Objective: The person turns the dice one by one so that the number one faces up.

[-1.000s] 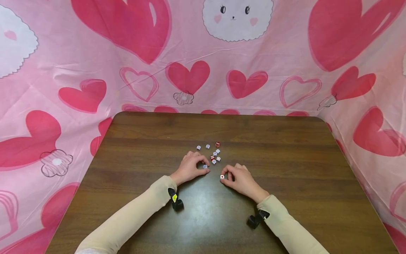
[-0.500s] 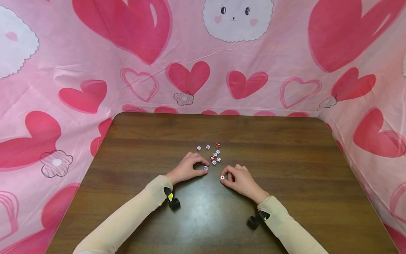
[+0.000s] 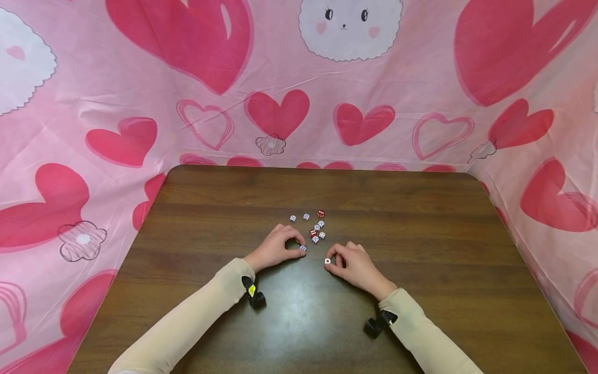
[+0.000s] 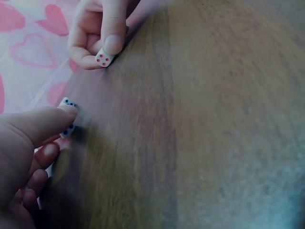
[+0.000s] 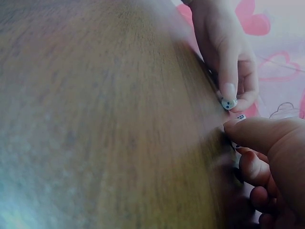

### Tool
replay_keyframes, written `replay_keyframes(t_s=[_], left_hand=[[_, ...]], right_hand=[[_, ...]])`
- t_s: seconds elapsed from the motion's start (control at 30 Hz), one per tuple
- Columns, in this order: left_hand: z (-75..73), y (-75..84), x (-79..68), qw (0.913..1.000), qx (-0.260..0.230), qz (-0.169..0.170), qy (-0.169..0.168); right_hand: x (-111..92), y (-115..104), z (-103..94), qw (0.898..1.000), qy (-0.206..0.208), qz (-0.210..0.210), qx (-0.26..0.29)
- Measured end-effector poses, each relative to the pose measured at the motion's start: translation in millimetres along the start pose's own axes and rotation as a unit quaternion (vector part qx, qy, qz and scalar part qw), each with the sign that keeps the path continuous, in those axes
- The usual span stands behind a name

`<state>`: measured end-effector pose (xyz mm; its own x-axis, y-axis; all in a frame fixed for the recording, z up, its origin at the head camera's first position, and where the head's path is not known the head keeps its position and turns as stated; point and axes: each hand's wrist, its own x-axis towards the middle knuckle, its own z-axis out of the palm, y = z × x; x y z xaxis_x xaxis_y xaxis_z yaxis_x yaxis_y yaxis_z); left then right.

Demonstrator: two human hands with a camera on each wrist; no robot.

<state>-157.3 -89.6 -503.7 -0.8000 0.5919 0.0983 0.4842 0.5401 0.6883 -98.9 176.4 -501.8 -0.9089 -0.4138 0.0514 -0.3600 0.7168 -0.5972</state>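
In the head view my left hand (image 3: 276, 247) pinches a white die with blue pips (image 3: 303, 248) between thumb and index finger, low over the table. The left wrist view shows the thumb (image 4: 45, 121) across this die (image 4: 68, 130). To its right, my right hand (image 3: 357, 267) holds another white die (image 3: 327, 261), a single large red pip facing up. Its red four-pip side (image 4: 104, 58) shows in the left wrist view. The two hands are a short gap apart. Just beyond them lie several loose dice, among them a red die (image 3: 313, 234) and a white die (image 3: 315, 239).
Farther back on the brown wooden table (image 3: 224, 202) are a second red die (image 3: 321, 213) and two white dice, one of them (image 3: 293, 218) near the left knuckles. A pink cloth with hearts (image 3: 280, 67) hangs behind the table and along both sides.
My left hand has drawn back slightly toward me and its index finger has closed in on the blue-pipped die, which is tilted a little. The right hand has stayed nearly still.
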Motion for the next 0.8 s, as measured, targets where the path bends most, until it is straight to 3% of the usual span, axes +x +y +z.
replay_keyframes(t_s=[0.4,0.8], left_hand=[[-0.3,-1.0,-0.7,0.9995,0.024,0.023,0.002],[-4.3,-0.2,-0.6,0.9997,0.013,0.017,-0.012]], right_hand=[[0.0,0.0,-0.2,1.000,0.000,0.005,0.000],[0.2,-0.1,-0.5,1.000,-0.001,0.004,0.000]])
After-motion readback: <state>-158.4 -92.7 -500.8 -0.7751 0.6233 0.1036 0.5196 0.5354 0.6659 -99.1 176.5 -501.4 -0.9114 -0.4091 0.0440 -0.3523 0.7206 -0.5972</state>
